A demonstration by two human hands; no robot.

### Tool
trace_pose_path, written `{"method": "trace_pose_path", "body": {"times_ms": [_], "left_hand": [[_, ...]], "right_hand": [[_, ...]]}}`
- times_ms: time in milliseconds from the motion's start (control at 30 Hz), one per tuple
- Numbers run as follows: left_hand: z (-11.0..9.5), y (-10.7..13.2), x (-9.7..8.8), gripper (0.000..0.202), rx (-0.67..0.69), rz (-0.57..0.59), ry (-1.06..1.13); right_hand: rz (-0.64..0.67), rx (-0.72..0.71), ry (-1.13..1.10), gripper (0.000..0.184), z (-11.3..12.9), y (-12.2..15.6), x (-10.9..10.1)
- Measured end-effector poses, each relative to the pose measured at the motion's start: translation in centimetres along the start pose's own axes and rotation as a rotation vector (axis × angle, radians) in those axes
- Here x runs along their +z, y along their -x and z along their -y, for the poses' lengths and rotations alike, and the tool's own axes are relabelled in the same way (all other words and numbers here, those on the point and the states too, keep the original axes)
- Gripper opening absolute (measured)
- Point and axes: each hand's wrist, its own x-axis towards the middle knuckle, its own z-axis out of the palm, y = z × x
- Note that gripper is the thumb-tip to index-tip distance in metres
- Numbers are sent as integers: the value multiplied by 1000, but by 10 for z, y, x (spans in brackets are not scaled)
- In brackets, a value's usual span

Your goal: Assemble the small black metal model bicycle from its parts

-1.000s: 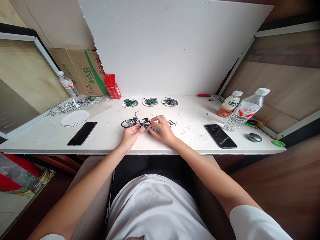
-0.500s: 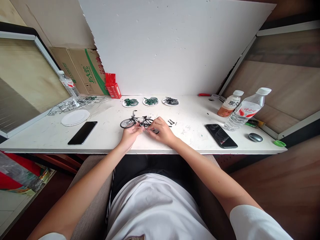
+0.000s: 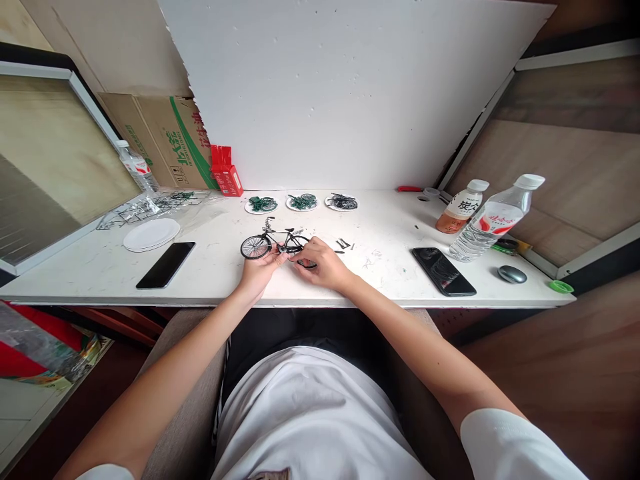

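Note:
A small black model bicycle [image 3: 273, 243] stands upright on the white table [image 3: 215, 283], front wheel to the left. My left hand [image 3: 260, 270] pinches its frame from below, near the middle. My right hand [image 3: 323, 263] grips the rear wheel end, fingers curled over it so the rear wheel is mostly hidden. A few tiny dark parts [image 3: 344, 244] lie just right of my right hand.
Three small white dishes [image 3: 301, 202] hold green and black parts behind the bicycle. A stack of plates [image 3: 151, 235], a phone [image 3: 165, 265] and plastic sprues [image 3: 145, 208] lie left. Another phone [image 3: 443, 271], two bottles [image 3: 493, 219], a mouse [image 3: 513, 274] lie right.
The bicycle has come more upright and shifted slightly away from me. My right hand's fingers have closed lower over the rear wheel end. My left hand stays pinched on the frame.

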Motion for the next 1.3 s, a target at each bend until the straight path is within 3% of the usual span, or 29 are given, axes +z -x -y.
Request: {"method": "trace_pose_path", "body": {"times_ms": [167,367,467,600,800,900,1100,1300], "left_hand": [[0,0,0,56,24,-13,-1],[0,-5,-5,55,45,-67,21],[2,-9,-8,56,44,-88,32],[3,-11,-9,57,58,-73,15],[2,-9,-8,54,64,-72,11],[3,-9,-9,54,59,-69,14],[4,-11,-10,54,50,-83,41],[3,-10,-10,53,68,-84,39]], "right_hand": [[27,98,91,19,6,-2,-9],[304,312,577,29,23,-8,-25],[369,356,625,40,29,-9,-24],[427,353,631,36,29,-9,-19],[454,313,633,25,27,-11,-19],[452,339,616,28,27,-12,-20],[354,450,549,20,25,-11,-18],[191,391,506,21,27,-12,-15]]}}
